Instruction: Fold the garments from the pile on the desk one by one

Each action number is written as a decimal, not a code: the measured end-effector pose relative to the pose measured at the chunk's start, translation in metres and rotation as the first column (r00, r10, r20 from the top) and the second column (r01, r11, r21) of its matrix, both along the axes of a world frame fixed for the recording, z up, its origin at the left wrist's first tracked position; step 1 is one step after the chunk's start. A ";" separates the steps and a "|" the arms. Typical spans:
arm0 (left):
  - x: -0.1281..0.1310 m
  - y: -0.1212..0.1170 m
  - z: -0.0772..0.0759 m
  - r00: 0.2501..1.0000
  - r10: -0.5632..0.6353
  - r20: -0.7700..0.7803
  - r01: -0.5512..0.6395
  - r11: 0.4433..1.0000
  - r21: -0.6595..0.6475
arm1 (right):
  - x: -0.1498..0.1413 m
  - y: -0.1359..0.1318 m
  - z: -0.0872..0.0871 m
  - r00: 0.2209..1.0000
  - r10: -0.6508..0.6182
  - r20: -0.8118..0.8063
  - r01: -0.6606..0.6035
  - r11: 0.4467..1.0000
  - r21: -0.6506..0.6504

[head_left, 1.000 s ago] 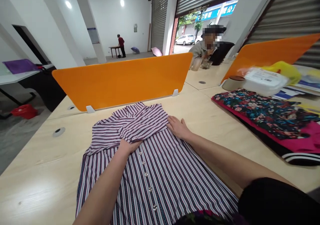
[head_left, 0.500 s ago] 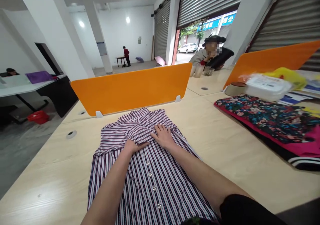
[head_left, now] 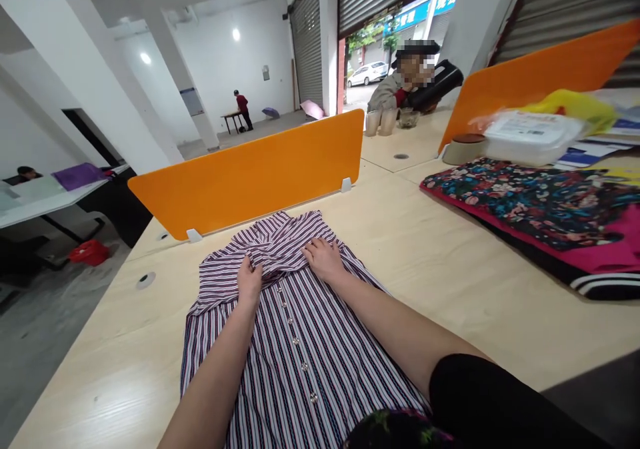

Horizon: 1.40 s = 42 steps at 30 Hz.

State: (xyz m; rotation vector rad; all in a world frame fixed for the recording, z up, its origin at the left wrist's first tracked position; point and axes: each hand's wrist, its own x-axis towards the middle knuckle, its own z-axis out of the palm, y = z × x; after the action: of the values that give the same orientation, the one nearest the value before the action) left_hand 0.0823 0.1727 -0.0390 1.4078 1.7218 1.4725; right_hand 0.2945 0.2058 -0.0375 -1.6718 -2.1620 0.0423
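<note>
A striped button-up shirt [head_left: 285, 342] in white, dark and red lies front up on the wooden table, with its sleeves folded across the chest below the collar. My left hand [head_left: 249, 281] is at the left part of the folded sleeves, thumb and fingers closed on the striped cloth; its fingertips are partly hidden. On the right part of the fold rests my right hand [head_left: 324, 260], palm down with the fingers stretched out over the cloth. A row of shiny buttons runs down the shirt's middle between my forearms.
An orange divider [head_left: 250, 176] stands just beyond the collar. To the right lie a folded floral garment with pink trim [head_left: 530, 216], a clear plastic box [head_left: 535, 132] and a round tin [head_left: 464, 149]. A person [head_left: 395, 89] sits across the table near some cups [head_left: 387, 121].
My left hand has come out from under the folded sleeve and moved left, onto the cloth's edge. The sleeve lies flatter. My right hand stays on the fold; the view has shifted.
</note>
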 end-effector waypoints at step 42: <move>-0.025 -0.022 -0.004 0.526 -0.252 -0.812 0.022 0.959 -0.283 | 0.006 0.002 0.001 0.990 -0.113 0.083 0.124 0.983 -0.133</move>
State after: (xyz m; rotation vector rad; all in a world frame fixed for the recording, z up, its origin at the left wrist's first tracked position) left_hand 0.0571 0.1511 -0.0433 2.2639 2.1268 0.3886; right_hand 0.3008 0.2075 -0.0365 -1.9054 -2.1521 0.0984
